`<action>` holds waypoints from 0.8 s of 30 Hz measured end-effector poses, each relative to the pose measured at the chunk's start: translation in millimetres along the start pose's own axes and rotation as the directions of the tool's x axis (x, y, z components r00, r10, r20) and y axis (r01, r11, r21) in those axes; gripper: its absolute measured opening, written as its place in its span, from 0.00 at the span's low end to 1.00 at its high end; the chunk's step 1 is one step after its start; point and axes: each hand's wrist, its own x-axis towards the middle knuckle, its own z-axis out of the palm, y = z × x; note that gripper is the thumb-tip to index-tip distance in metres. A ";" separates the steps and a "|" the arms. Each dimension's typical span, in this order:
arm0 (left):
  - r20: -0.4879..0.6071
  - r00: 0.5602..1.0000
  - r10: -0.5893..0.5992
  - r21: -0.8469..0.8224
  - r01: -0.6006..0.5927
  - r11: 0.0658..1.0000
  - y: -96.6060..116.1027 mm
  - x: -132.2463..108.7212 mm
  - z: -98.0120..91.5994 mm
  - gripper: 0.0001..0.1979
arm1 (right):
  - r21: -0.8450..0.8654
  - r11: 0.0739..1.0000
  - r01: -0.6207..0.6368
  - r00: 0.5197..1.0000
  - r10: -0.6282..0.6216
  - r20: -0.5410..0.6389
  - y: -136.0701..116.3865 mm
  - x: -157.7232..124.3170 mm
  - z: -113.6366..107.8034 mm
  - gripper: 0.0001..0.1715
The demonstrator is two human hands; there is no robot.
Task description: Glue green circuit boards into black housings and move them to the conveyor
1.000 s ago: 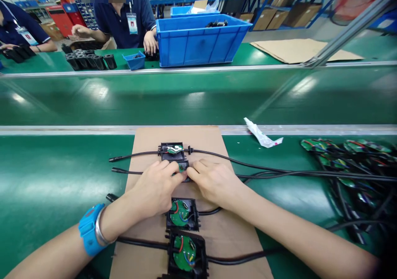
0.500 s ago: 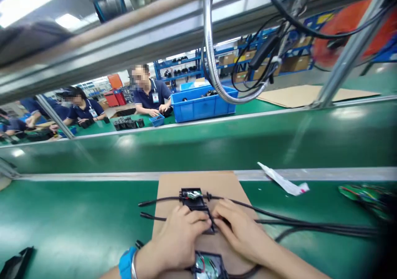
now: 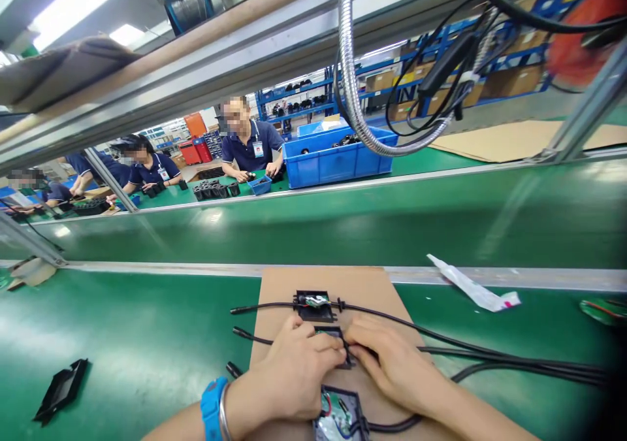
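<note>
Three small black plastic cases with circuit boards lie in a column on a brown cardboard sheet (image 3: 274, 284). My left hand (image 3: 301, 366), a blue band on its wrist, curls over the middle case (image 3: 329, 330) with its fingers pressed on it. From the right, my right hand (image 3: 389, 359) is closed on the black cable (image 3: 441, 351) where it meets that case; the fingertips hide the joint. Behind them rests the far case (image 3: 313, 313), white paste on its board. The near case (image 3: 343, 421) shows red and blue wires and is partly covered by my left hand.
An empty black shell (image 3: 61, 389) lies at the left on the green bench. A white tube (image 3: 473, 287) and a circuit board (image 3: 602, 310) lie at the right. Beyond the divider, co-workers sit by a blue bin (image 3: 337, 163). A metal flexible hose (image 3: 350, 68) hangs overhead.
The view has shifted, so the scene sits further right and the shell at the left shows fully. Both hands stay at the middle case with little visible change in grip.
</note>
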 end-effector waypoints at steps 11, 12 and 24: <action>-0.255 0.905 -0.341 -0.193 0.298 0.935 -59.2 -6.4 -8.4 0.15 | -0.131 0.988 -0.077 0.996 0.070 -0.060 1.1 19.0 -47.1 0.11; -0.235 0.903 -0.359 -0.184 0.321 0.929 -68.8 -2.1 -7.4 0.13 | -0.158 0.982 -0.100 0.993 0.090 -0.073 6.4 22.7 -44.8 0.12; -0.113 0.895 -0.432 -0.173 0.410 0.896 -71.2 -4.1 -21.1 0.11 | -0.388 0.912 -0.136 0.982 0.176 0.070 -28.9 31.1 -48.9 0.17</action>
